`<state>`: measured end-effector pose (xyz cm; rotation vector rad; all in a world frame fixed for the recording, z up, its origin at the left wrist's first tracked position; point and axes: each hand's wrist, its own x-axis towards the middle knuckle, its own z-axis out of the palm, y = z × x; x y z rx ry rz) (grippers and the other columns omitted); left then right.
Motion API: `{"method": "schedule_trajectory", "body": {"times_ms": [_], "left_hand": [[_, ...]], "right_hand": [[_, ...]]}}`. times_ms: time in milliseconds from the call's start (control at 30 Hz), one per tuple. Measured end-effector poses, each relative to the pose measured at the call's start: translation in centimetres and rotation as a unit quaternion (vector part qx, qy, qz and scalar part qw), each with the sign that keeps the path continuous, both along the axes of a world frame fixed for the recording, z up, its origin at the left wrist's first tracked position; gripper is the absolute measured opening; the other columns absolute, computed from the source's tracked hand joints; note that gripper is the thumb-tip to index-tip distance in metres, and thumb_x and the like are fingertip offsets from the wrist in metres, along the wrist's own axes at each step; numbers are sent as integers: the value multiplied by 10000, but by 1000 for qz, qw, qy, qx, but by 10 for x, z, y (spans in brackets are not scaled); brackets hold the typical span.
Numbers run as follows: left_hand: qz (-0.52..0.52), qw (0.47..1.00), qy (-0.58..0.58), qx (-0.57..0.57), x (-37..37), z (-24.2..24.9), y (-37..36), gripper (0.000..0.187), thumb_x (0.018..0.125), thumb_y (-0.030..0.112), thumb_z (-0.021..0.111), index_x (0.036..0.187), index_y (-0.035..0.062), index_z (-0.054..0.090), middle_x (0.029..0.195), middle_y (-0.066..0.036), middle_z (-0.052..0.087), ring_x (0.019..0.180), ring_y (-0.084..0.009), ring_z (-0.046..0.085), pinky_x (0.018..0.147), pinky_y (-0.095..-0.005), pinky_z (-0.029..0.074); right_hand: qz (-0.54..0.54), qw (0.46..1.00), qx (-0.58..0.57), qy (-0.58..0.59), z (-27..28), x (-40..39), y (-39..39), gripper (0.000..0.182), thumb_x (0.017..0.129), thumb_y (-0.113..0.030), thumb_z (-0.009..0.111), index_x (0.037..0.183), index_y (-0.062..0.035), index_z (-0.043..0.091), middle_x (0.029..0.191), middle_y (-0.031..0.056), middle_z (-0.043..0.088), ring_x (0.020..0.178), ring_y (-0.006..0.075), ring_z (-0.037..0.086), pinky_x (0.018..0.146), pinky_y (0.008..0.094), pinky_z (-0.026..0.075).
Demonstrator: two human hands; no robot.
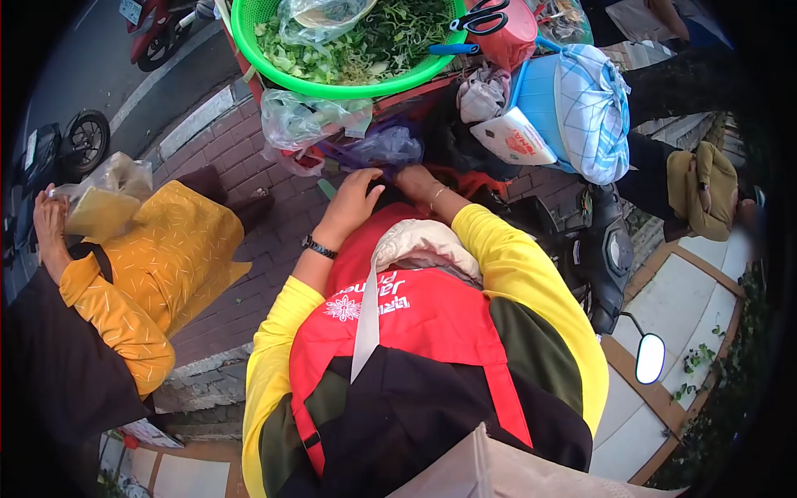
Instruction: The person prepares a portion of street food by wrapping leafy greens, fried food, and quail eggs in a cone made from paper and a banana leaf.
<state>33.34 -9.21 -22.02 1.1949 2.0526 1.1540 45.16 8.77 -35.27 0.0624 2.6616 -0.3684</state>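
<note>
My left hand [353, 202], with a dark watch at the wrist, is held in front of my red apron [415, 311]. Its thumb and forefinger are apart, and I see nothing between them. Close beside it, my right hand [418, 184], with a thin bracelet, reaches to the lower edge of a purple plastic bag [386, 148]; its fingertips are hidden there. The purple bag hangs below a green basket [349, 90] of chopped leafy greens [374, 50]. A clear plastic bag [311, 116] hangs left of the purple one.
Scissors [481, 18] lie by a red container [508, 37]. A blue bucket [540, 100] with a checked cloth [591, 108] stands right. A person in an orange top [183, 257] holds a plastic bag [108, 199] at left. A parked motorbike [610, 257] is on my right.
</note>
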Motion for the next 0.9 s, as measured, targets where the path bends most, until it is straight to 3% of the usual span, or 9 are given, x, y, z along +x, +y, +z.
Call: {"method": "schedule_trajectory", "body": {"times_ms": [33,100,200,267,367,500,567,700,900], "left_hand": [[-3,1000,-5,-5,7,-31,8,271,831,135,629,1084,43,595,1076,-134,615,1007,-270,596,765,-388,505],[-53,961,193,-192,20,-74,16,247,831,130,565,1065,75,620,1063,-115,611,1071,-290,552,796,-450,496],[-99,904,179,-376,26,-92,19,242,847,153,511,1036,98,652,1064,-101,606,1072,-331,540,812,-464,497],[-124,905,176,-366,35,-88,9,233,852,156,498,1002,96,665,1063,-101,607,1063,-339,543,809,-461,499],[-147,916,172,-332,49,-76,-10,226,861,165,482,919,86,686,1052,-103,609,1023,-349,558,795,-448,508],[-119,936,135,-304,54,-59,-23,200,850,166,514,927,59,665,1020,-127,612,918,-376,573,778,-438,502],[-119,938,118,-305,55,-57,-25,192,845,167,530,928,57,664,1005,-124,613,893,-376,575,773,-437,497],[-106,950,114,-269,58,-57,-27,181,842,178,558,922,57,665,998,-113,609,892,-383,571,779,-434,501],[-120,954,97,-257,59,-50,-23,213,863,198,552,993,62,652,1014,-107,600,935,-397,561,800,-444,508]], "right_hand": [[65,995,-2,77,-7,9,-2,326,866,-342,549,815,-55,695,916,139,674,900,300,641,840,429,471],[67,995,-47,59,21,12,-3,309,859,-319,565,847,-41,697,886,150,665,886,328,631,804,447,479],[-89,981,-165,-45,65,-6,11,299,842,-316,599,847,-31,688,882,154,652,910,336,618,818,460,473],[-201,951,-198,127,79,-26,21,372,789,-353,667,924,-7,647,987,187,625,929,379,593,824,450,472],[-148,963,-149,168,75,-56,22,574,723,-401,725,1057,36,562,1062,250,575,966,378,578,832,431,479],[-94,991,-63,74,27,-73,15,731,689,-406,751,1143,86,457,1133,300,515,1028,348,564,851,414,479],[-161,984,14,77,12,-75,16,753,696,-389,745,1157,104,409,1047,302,564,1004,328,597,845,410,490],[-278,959,-44,-39,-5,-83,29,613,719,-345,716,1123,63,502,997,247,622,964,305,632,815,410,509],[-158,982,-4,-104,-16,-79,36,310,752,-289,662,956,-56,680,1034,153,658,912,291,656,792,394,527]]}}
